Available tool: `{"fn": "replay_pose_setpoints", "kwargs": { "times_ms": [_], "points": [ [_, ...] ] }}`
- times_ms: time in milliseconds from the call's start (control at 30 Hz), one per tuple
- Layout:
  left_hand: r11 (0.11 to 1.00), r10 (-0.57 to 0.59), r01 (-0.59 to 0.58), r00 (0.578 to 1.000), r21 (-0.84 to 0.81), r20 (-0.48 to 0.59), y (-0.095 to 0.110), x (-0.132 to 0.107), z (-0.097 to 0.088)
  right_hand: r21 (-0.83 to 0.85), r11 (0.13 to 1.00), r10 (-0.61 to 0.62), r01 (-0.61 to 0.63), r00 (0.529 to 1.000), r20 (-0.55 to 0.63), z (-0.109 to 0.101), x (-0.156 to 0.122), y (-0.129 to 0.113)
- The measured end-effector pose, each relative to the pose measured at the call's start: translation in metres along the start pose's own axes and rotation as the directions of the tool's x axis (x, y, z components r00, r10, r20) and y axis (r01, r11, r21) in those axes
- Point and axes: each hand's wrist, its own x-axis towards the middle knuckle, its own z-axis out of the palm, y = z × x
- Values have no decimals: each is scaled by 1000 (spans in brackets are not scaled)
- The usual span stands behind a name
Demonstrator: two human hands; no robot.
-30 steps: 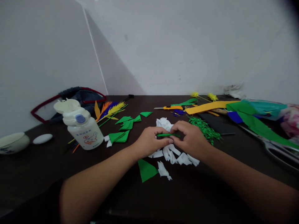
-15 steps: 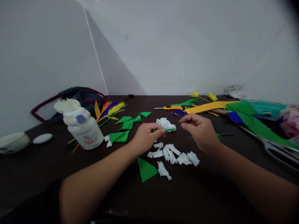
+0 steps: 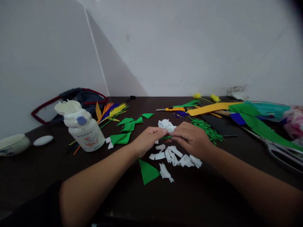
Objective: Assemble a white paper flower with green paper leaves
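My left hand (image 3: 148, 140) pinches one end of a narrow strip of rolled or folded green paper (image 3: 166, 137). At its other end are the closed fingers of my right hand (image 3: 193, 138), partly covering the strip. Just behind the fingers lies a heap of crumpled white paper (image 3: 165, 124). Cut white paper pieces (image 3: 174, 156) are scattered below both hands, and a green paper triangle (image 3: 148, 172) lies nearer to me. Fine green paper shreds (image 3: 207, 128) are piled beyond my right hand.
A bottle (image 3: 87, 132) with its lid raised stands left, beside folded green pieces (image 3: 120, 138). A utility knife (image 3: 175, 109) with bare blade lies at the back. Scissors (image 3: 281, 153), an orange strip (image 3: 208, 108) and a green strip (image 3: 265, 129) are right. A bowl (image 3: 15, 145) sits far left.
My right hand has moved left and down to the green paper strip, its fingers closing on it beside my left hand. The green shreds it was covering now show.
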Motion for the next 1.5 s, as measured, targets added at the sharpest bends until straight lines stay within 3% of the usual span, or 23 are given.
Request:
{"fn": "replay_pose_setpoints", "kwargs": {
  "times_ms": [67, 167, 267, 367, 433, 467, 567, 600, 633, 700, 833, 933, 1033, 1100, 1200, 1267, 1333, 1400, 1500],
  "points": [
    [998, -44, 48, 994, -43, 97, -1, 0, -2, -68, 990, -118, 122, 991, 58, 0, -2, 1],
    [996, -88, 91, 971, -6, 222, -2, 0, -5, -134, 970, -187, 203, 974, 126, 0, -4, 1],
    [996, -84, 73, 971, 56, 224, -2, 0, -7, -125, 971, -183, 201, 973, 143, 0, -5, 1],
    [959, -14, -30, 988, 282, 154, -2, 0, -7, -59, 994, -86, 93, 991, 104, 0, -4, 0],
    [834, 116, -152, 988, 530, 101, 0, -1, -6, 20, 997, 68, -70, 995, 68, 2, -2, 0],
    [721, 201, -213, 975, 659, 95, 1, -2, -5, 73, 982, 172, -176, 983, 66, 3, -1, -1],
    [310, 399, -292, 904, 905, 155, 4, -4, -2, 222, 855, 448, -469, 883, 142, 6, 3, -1],
    [225, 423, -285, 890, 932, 171, 5, -5, -1, 252, 814, 494, -523, 852, 172, 6, 3, -1],
    [193, 434, -274, 885, 942, 169, 6, -5, 0, 267, 792, 516, -549, 836, 188, 7, 4, -1],
    [283, 411, -268, 901, 921, 135, 6, -5, 0, 242, 819, 492, -520, 854, 168, 6, 3, -1],
    [728, 172, -190, 981, 659, 93, 3, -3, -3, 45, 981, 184, -189, 978, 97, 3, 0, -3],
    [853, 27, -103, 988, 512, 154, 0, -1, -5, -79, 996, -29, 40, 990, 139, 1, -3, -3],
    [845, 29, -103, 989, 525, 146, -1, -1, -6, -119, 988, -78, 95, 987, 140, 2, -4, -3],
    [765, 98, -147, 989, 627, 113, 0, -1, -4, -98, 994, -30, 42, 992, 121, 3, -3, -3],
    [459, 297, -250, 948, 853, 118, 3, -3, 0, 18, 980, 194, -196, 977, 89, 7, -1, -2],
    [235, 395, -275, 904, 932, 167, 5, -5, 3, 129, 910, 379, -393, 917, 123, 10, 1, -1],
    [145, 422, -267, 888, 953, 185, 6, -7, 4, 189, 838, 484, -512, 857, 175, 10, 2, -1],
    [228, 396, -246, 907, 942, 141, 6, -6, 3, 174, 848, 476, -501, 864, 164, 10, 2, -2],
    [566, 218, -195, 972, 801, 83, 5, -4, -1, 75, 952, 290, -295, 954, 74, 8, 0, -3]
  ]
}}
